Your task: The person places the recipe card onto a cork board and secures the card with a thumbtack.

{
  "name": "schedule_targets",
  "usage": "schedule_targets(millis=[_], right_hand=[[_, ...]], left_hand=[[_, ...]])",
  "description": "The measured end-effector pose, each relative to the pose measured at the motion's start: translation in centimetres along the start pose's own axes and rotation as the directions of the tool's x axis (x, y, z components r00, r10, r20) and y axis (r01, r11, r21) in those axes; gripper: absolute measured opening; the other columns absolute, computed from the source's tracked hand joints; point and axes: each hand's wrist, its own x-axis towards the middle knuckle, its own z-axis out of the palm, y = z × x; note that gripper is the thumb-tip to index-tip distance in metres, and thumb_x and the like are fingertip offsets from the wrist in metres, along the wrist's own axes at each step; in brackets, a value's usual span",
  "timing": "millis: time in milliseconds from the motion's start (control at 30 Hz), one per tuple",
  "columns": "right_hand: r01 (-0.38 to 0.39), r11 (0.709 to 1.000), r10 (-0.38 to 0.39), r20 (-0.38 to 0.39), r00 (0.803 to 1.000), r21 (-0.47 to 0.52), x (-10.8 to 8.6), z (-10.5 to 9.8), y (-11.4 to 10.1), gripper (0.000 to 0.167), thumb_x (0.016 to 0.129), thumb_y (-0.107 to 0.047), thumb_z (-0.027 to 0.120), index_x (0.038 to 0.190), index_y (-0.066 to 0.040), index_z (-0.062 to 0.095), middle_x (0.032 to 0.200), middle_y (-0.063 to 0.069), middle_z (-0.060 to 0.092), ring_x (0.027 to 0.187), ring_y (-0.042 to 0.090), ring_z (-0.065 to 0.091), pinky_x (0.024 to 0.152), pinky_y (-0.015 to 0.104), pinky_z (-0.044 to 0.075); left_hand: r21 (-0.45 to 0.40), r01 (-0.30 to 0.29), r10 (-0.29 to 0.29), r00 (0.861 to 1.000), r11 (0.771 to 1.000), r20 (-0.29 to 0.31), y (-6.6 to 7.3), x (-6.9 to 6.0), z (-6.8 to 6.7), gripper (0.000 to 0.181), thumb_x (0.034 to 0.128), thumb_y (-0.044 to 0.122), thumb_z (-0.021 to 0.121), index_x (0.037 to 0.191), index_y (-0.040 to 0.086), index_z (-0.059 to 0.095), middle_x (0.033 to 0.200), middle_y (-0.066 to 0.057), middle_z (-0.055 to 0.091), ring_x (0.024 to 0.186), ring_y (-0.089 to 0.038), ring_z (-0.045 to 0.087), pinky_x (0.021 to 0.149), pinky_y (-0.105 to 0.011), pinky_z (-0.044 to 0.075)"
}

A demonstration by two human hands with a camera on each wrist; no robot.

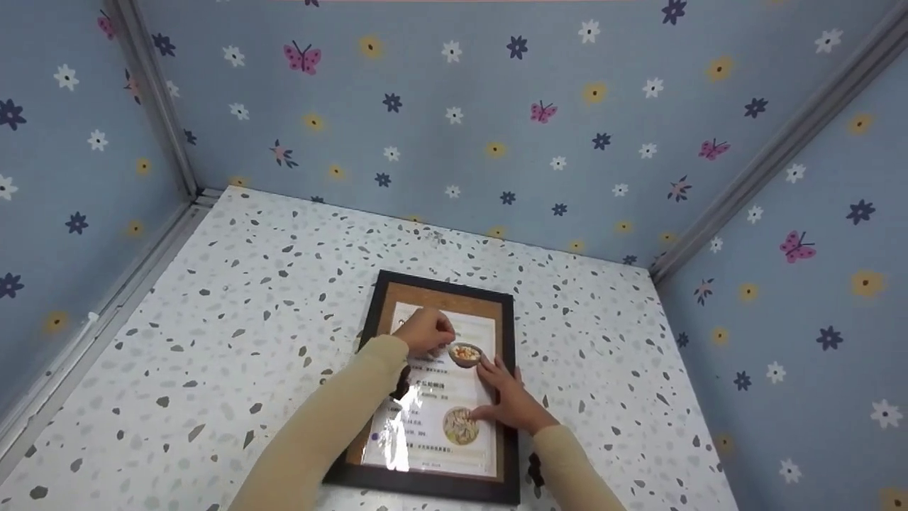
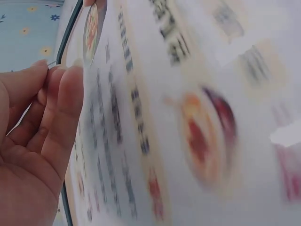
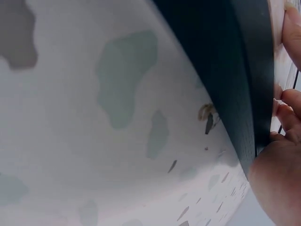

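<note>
A dark frame [image 1: 425, 488] lay flat on a speckled white surface [image 1: 213, 341], and inside it a brown backing [image 1: 454, 301] bordered a printed white sheet [image 1: 468, 387]. Glare streaked the sheet's lower left, within the frame. The left hand [image 1: 424, 332] was over the frame's upper half, just beside the left rim of a small bowl picture [image 1: 464, 354]; its fingers were bent in, the thumb close to their tips, but whether something thin was caught between them could not be told. The right hand [image 1: 514, 401] reached over the frame's right border, its fingers extended and the thumb apart from them; a fingertip lay at the bowl picture's right edge and the thumb at the edge of a round food picture [image 1: 461, 427] in the frame's lower half. Whether the bowl picture was printed on the sheet or a separate piece was unclear. Two beige sleeves [image 1: 333, 419] came in from the near side of the frame. Beyond the frame stood a blue wall [image 1: 454, 128] patterned with flowers and butterflies, and grey strips [image 1: 152, 92] marked the corners to the frame's far left and far right.
</note>
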Motion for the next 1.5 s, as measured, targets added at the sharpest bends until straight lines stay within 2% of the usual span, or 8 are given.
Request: schedule_targets(millis=[167,300,533,767,967,1167,1400,1500], right_hand=[[0.013,1.0,-0.013,-0.003,1.0,-0.003,0.2,0.1,0.2,0.098,0.077,-0.054,0.077,0.155,-0.014,0.032,0.163,-0.001,0.016,0.15,0.029,0.0,0.117,0.054,-0.005],[0.058,0.998,-0.058,-0.015,0.998,0.013,0.2,0.3,0.5,0.097,0.079,-0.051,0.077,0.154,-0.009,0.033,0.163,0.004,0.018,0.15,0.034,0.002,0.115,0.06,-0.004],[0.044,0.998,-0.043,-0.021,0.999,0.052,0.0,0.5,0.8,0.095,0.079,-0.049,0.078,0.154,-0.009,0.034,0.163,0.003,0.017,0.15,0.034,0.0,0.113,0.065,-0.002],[0.017,0.997,-0.016,-0.007,1.0,0.08,0.0,0.6,0.9,0.097,0.078,-0.052,0.077,0.155,-0.014,0.032,0.164,-0.002,0.014,0.15,0.031,-0.002,0.113,0.064,-0.002],[-0.037,0.994,0.037,0.003,0.999,0.105,0.1,0.4,1.0,0.099,0.076,-0.054,0.078,0.156,-0.021,0.031,0.164,-0.009,0.012,0.15,0.027,-0.002,0.115,0.061,0.004],[-0.073,0.988,0.073,0.011,0.997,0.134,0.1,0.3,0.8,0.099,0.075,-0.054,0.079,0.156,-0.025,0.031,0.164,-0.012,0.01,0.15,0.026,-0.003,0.114,0.062,0.009],[0.003,0.99,-0.001,-0.01,1.0,0.14,0.1,0.3,1.0,0.097,0.078,-0.047,0.08,0.155,-0.014,0.032,0.164,-0.003,0.013,0.15,0.031,-0.002,0.114,0.061,0.014],[-0.003,0.99,0.004,-0.008,1.0,0.141,0.1,0.4,1.0,0.097,0.078,-0.047,0.08,0.155,-0.015,0.031,0.164,-0.004,0.013,0.15,0.029,-0.002,0.115,0.059,0.015]], left_hand=[[-0.05,-0.034,0.031,0.997,0.998,-0.066,0.3,1.7,1.4,0.006,0.0883,0.001,0.069,0.086,0.0,0.075,0.071,-0.001,0.064,0.06,-0.01,0.057,0.056,-0.023,0.051],[-0.059,-0.03,0.024,0.995,0.998,-0.099,0.4,3.0,2.2,0.007,0.0872,0.001,0.068,0.083,0.0,0.074,0.067,0.002,0.062,0.062,-0.008,0.055,0.059,-0.022,0.048],[-0.154,0.011,-0.025,0.996,0.988,-0.086,0.9,5.3,3.5,0.009,0.0882,0.0,0.065,0.083,-0.002,0.072,0.064,0.0,0.06,0.053,-0.008,0.055,0.051,-0.022,0.049],[-0.04,0.047,-0.051,0.994,0.998,-0.095,1.2,6.7,4.3,0.01,0.0883,0.0,0.066,0.08,0.0,0.072,0.06,-0.001,0.059,0.05,-0.009,0.054,0.049,-0.023,0.047],[-0.044,0.123,-0.125,0.99,0.991,-0.06,1.8,7.3,4.2,0.014,0.0886,-0.002,0.062,0.079,-0.001,0.071,0.059,-0.003,0.058,0.048,-0.013,0.057,0.049,-0.026,0.052],[0.069,0.107,-0.1,0.99,0.992,-0.104,1.9,7.8,4.2,0.028,0.087,0.0,0.058,0.06,0.008,0.059,0.046,0.0,0.052,0.04,-0.011,0.055,0.042,-0.023,0.042],[0.123,0.114,-0.101,0.989,0.986,-0.107,2.0,7.9,4.2,0.013,0.0879,0.004,0.064,0.076,0.003,0.068,0.063,-0.003,0.061,0.047,-0.012,0.059,0.053,-0.027,0.052],[0.14,0.134,-0.121,0.988,0.981,-0.097,2.2,8.0,4.2,0.01,0.0883,0.006,0.065,0.079,0.003,0.066,0.067,-0.005,0.061,0.05,-0.014,0.06,0.055,-0.03,0.053]])
